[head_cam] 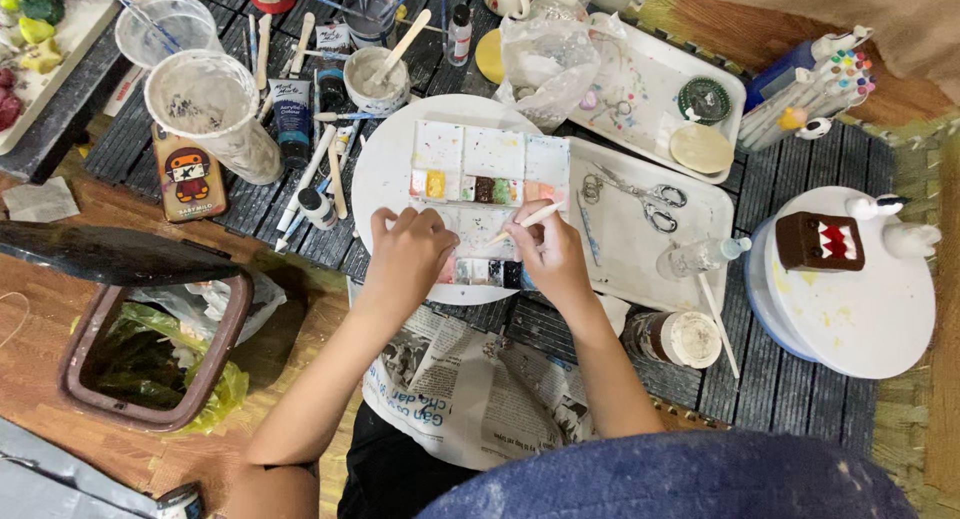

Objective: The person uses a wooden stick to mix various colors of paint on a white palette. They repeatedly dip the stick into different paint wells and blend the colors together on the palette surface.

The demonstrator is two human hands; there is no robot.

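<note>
Dark slatted table (800,389), wooden floor. One palette (490,179) under both hands: left hand (408,254) clenched, touching it; right hand (550,254) grasping one brush (528,219). Two white trays beyond.

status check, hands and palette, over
Left hand rests on paint palette. Right hand grips thin brush over the wells. Scissors beside, nothing blocking.

I see a brown bin (150,349) lined with a green bag at lower left. Up and right of the bin stands a paint-smeared clear cup (212,114); scissors (640,197) lie on a white tray far right of it, and a brown toothy figure (819,242) sits on a round white stand farther right still
</note>
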